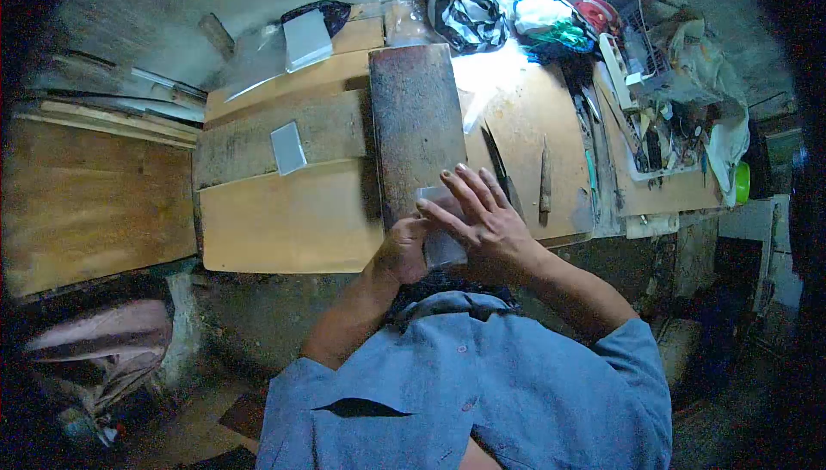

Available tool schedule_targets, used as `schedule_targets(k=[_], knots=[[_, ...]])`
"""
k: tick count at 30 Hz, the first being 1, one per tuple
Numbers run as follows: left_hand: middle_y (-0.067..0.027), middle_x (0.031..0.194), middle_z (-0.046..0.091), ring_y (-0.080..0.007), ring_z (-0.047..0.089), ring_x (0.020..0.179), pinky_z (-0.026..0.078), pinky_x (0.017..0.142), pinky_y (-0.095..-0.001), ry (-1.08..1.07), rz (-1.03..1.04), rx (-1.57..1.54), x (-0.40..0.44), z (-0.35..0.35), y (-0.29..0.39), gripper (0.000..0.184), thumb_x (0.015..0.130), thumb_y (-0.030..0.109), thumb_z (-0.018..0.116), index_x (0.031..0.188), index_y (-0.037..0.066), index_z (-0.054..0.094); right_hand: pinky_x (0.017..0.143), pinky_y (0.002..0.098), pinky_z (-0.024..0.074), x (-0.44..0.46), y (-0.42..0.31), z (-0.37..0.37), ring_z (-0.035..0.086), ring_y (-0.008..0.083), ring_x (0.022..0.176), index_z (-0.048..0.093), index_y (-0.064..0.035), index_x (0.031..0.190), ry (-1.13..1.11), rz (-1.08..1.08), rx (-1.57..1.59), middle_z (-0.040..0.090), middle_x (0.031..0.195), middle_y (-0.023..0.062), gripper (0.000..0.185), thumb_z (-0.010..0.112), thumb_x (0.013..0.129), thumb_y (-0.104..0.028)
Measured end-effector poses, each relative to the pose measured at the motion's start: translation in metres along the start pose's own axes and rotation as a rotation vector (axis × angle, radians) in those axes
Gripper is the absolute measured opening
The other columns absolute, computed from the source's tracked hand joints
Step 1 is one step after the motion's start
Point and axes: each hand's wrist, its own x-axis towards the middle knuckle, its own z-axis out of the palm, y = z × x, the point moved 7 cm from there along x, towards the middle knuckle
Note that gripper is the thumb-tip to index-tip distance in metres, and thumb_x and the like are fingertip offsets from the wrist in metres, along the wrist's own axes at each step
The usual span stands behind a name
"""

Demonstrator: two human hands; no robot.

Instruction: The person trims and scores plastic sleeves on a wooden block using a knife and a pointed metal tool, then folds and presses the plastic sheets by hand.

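Note:
My left hand is closed around the left edge of a pale, translucent rectangular sheet or thin stack, at the near end of a dark wooden board. Over its upper right part lies my right hand, palm down with the fingers spread. Parts of the pale piece are hidden under both hands, so I cannot tell whether it is one sheet or several. Just beyond the right hand lie a dark, narrow pointed blade and a slim tool with a wooden-looking handle.
Left of the board, a small pale rectangle lies on a grey plank. A white stack sits farther back. Bundled bags line the wall. At the right stands a tray of tools, with a green container beside it.

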Motion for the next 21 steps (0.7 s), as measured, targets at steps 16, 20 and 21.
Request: schedule_targets(k=[16,20,21], knots=[[-0.0115,0.125,0.053,-0.0240,0.054,0.113,0.044,0.097,-0.0393,0.068,0.040,0.293,-0.007,0.019,0.008,0.040,0.092,0.016,0.046,0.129,0.001,0.045,0.108,0.0523,0.0197,0.003,0.005,-0.011,0.032,0.0372,0.129,0.032,-0.0206,0.140,0.130,0.057,0.082,0.042,0.131,0.0195,0.073,0.064,0.074,-0.023],[-0.0140,0.121,0.054,-0.0244,0.055,0.111,0.045,0.095,-0.0406,0.071,-0.030,0.099,-0.008,0.024,0.009,0.037,0.094,0.015,0.044,0.127,-0.001,0.045,0.094,0.0402,0.0402,-0.010,0.036,0.000,0.051,0.0331,0.109,0.047,-0.0072,0.124,0.306,0.401,0.644,0.052,0.114,0.0189,0.057,0.072,0.074,-0.021],[-0.0140,0.121,0.054,-0.0244,0.055,0.111,0.045,0.095,-0.0406,0.072,-0.035,0.098,-0.009,0.022,0.009,0.037,0.094,0.015,0.044,0.127,-0.001,0.045,0.094,0.0402,0.0402,-0.012,0.038,0.007,0.051,0.0331,0.109,0.047,-0.0072,0.124,0.306,0.406,0.645,0.052,0.114,0.0189,0.057,0.072,0.074,-0.021]])
